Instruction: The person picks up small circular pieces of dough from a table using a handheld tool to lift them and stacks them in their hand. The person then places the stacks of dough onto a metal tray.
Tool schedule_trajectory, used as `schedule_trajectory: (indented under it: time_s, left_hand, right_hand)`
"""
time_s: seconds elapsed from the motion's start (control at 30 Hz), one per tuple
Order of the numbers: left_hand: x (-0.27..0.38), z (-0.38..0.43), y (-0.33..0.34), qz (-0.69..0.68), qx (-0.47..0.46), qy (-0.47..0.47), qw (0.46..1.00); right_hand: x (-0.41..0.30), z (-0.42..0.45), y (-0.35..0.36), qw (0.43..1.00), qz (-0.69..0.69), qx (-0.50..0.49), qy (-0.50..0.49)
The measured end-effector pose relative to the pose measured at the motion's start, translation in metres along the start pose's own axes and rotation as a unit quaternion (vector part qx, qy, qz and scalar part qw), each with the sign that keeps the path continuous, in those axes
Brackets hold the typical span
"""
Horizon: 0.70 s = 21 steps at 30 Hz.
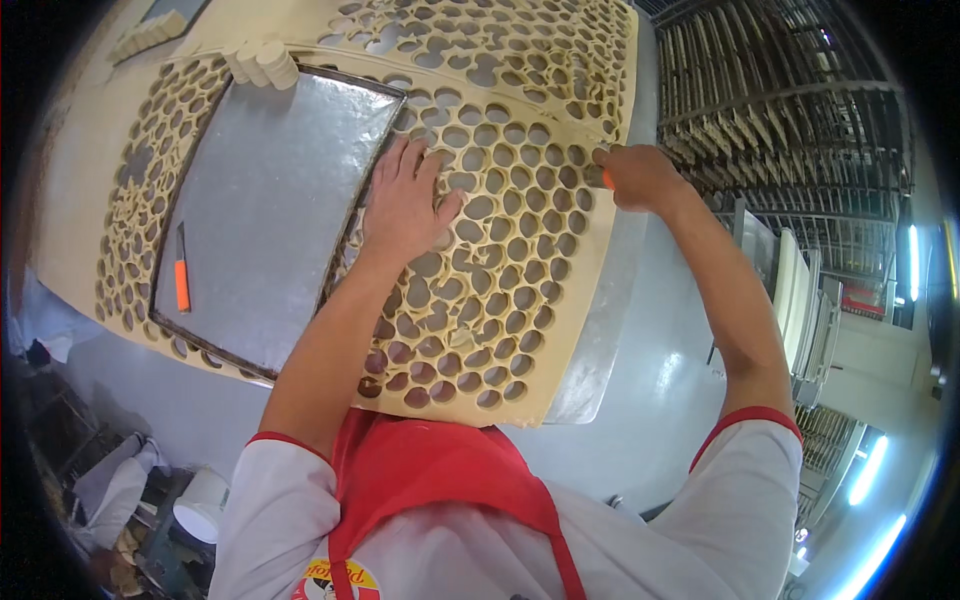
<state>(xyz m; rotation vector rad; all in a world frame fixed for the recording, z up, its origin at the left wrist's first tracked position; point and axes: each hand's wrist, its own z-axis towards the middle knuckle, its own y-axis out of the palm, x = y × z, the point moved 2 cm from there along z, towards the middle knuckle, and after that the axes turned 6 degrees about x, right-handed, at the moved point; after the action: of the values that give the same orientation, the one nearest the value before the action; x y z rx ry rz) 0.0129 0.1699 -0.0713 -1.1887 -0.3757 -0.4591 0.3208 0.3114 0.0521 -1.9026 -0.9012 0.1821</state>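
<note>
A pale dough sheet (587, 259) full of round cut-out holes covers the table before me. My left hand (409, 199) rests on it, palm down with fingers spread, beside the right rim of a metal baking tray (262, 180). At the sheet's right edge, my right hand (641, 176) grips an orange-handled tool (607, 179). Its short visible grey part lies against the dough; the rest is hidden by my fist. A knife (181, 277) with an orange handle lies on the tray. Stacked dough discs (262, 64) sit at the tray's far edge.
Another perforated dough sheet (517, 52) lies beyond. More dough discs (154, 31) stand at the far left. Tall metal racks (780, 97) rise on the right. A white bucket (201, 504) is at the lower left. The grey tabletop (652, 330) shows along the right.
</note>
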Motion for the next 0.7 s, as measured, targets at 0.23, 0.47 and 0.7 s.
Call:
schedule_trajectory:
  time_s: [0.23,0.47,0.7]
  left_hand:
    - [-0.001,-0.002,-0.003,-0.011,-0.011,-0.009,1.000]
    - [-0.005,-0.006,-0.006,-0.018,-0.001,-0.004,1.000]
    - [-0.004,-0.002,0.000,-0.029,0.012,0.008,0.999]
  right_hand:
    - [-0.002,0.016,-0.002,0.999,-0.009,-0.045,-0.011]
    - [-0.001,0.036,0.001,0.998,-0.006,-0.029,-0.056]
    - [0.048,0.022,0.028,0.915,0.341,-0.061,0.206]
